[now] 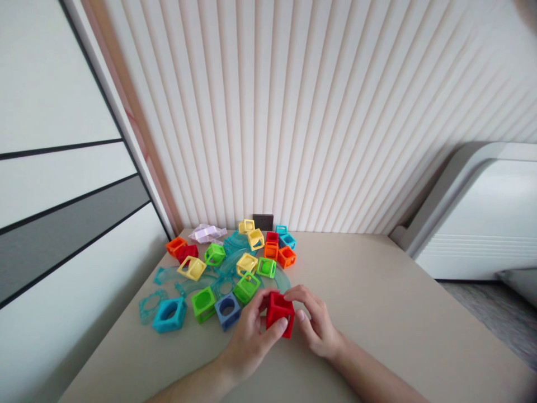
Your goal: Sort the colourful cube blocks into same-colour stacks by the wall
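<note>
In front of me, a red open-sided cube block [274, 320] is held in my left hand [249, 338], the thumb across its near face and the other fingers behind its left side. My right hand [318, 324] is at the block's right side. Its index fingertip touches the top edge, while the thumb is apart from that finger, close to the block's right side. Just left of my left hand stand a blue cube block [227, 320] with a round hole and a green cube block [204, 313]. Another green block [246, 287] lies tilted beyond the left hand.
Clear teal track pieces [191, 285] lie under and among several yellow, green, orange and red blocks. A turquoise block [170, 324] is at the left. Pale purple pieces [206, 233] rest by the ribbed wall [268, 112]. A dark socket [263, 221] sits low on it.
</note>
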Motion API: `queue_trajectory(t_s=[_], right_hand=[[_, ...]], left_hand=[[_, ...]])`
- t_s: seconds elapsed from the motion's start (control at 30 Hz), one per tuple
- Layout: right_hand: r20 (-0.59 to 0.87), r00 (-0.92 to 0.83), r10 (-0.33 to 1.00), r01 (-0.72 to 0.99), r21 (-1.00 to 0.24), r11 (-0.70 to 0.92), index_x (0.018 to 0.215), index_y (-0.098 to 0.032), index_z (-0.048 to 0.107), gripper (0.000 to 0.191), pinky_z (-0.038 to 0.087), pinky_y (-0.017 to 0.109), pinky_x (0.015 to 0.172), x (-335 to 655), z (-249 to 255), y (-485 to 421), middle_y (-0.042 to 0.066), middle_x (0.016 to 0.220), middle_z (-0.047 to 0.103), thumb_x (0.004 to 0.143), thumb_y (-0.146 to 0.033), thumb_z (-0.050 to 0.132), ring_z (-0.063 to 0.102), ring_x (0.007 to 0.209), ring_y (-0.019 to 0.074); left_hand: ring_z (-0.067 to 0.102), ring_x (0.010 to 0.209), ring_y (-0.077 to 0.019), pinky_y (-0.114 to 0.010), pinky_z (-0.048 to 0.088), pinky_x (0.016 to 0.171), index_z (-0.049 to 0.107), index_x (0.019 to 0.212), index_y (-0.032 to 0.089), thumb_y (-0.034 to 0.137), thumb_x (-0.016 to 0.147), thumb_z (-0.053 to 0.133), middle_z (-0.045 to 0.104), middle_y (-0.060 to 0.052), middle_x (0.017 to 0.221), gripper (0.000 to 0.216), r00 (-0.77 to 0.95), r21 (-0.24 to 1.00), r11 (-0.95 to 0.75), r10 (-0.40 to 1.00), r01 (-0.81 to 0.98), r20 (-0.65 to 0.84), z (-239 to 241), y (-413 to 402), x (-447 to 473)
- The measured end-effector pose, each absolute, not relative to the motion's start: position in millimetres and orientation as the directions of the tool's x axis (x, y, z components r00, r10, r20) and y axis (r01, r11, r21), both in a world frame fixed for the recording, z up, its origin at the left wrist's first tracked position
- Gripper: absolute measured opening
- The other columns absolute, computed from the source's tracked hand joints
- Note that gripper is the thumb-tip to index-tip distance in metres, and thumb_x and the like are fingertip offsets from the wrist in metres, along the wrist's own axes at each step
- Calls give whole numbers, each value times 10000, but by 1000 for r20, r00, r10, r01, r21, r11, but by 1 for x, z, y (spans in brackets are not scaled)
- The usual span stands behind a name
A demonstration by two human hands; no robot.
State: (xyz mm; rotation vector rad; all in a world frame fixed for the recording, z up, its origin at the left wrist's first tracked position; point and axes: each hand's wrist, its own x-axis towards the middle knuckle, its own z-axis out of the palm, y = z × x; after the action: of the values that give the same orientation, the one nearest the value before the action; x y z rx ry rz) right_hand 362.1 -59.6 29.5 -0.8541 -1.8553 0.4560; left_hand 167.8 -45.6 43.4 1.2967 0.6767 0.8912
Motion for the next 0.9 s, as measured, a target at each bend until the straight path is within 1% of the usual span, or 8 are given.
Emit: queue_trajectory(t_s=[0.33,0.53,0.63,0.7,0.73,0.8,0.87,0.9], right_hand=[[623,-218,751,390,-650,653,1160,-239,584,306,522,334,780,361,27,-59,76,946,662,1072,-383,329,629,860,198],[642,-183,744,419,-634,650,1136,-239,599,269,536,329,761,360,28,-59,71,942,673,1064,-309,350,642,850,195],[687,-96,720,504,-590,630,1093,-231,621,212,540,311,774,364,39,-47,64,935,682,1038,-234,417,655,862,185],[685,-41,727,611,-559,561,1035,-222,653,196,534,307,796,367,53,-27,67,934,696,1020,-228,457,662,876,187],[656,-33,754,677,-540,499,1005,-217,673,202,529,308,811,368,61,-14,72,940,707,1012,-245,473,664,889,192],[500,-39,865,837,-457,301,994,-218,708,230,508,301,851,367,78,15,75,978,733,1001,-263,483,669,938,197],[252,-30,967,959,-265,99,1067,-248,722,275,482,292,885,362,93,46,68,1095,740,1010,-285,455,663,1052,200],[200,-8,980,973,-225,54,1046,-238,734,288,482,304,863,358,98,60,83,1090,746,1006,-300,456,672,1043,217]], left_hand=[[599,1158,-257,-351,512,949,536,1245,198,443,856,722,657,-95,1216,496,509,990,30,860,-135,44,42,-46,167],[613,1137,-256,-347,519,934,545,1234,199,446,846,722,664,-95,1206,493,526,992,25,850,-123,44,42,-46,168],[629,1102,-250,-348,524,927,555,1224,195,446,839,723,679,-92,1172,489,526,994,28,850,-101,30,41,-47,168],[638,1085,-248,-350,528,925,560,1221,196,447,837,722,686,-91,1162,486,529,995,36,849,-94,19,40,-47,168],[640,1083,-247,-351,529,927,561,1222,197,446,836,722,687,-92,1165,486,532,995,40,846,-92,15,40,-48,168],[645,1078,-246,-354,531,926,563,1227,198,446,836,720,687,-97,1180,488,546,995,40,838,-88,15,39,-48,168],[651,1067,-249,-359,535,921,565,1232,195,447,835,719,687,-105,1185,494,559,996,35,829,-82,17,39,-49,168],[653,1064,-253,-363,535,919,568,1231,191,448,831,722,687,-111,1182,499,558,996,31,830,-79,19,39,-49,168]])
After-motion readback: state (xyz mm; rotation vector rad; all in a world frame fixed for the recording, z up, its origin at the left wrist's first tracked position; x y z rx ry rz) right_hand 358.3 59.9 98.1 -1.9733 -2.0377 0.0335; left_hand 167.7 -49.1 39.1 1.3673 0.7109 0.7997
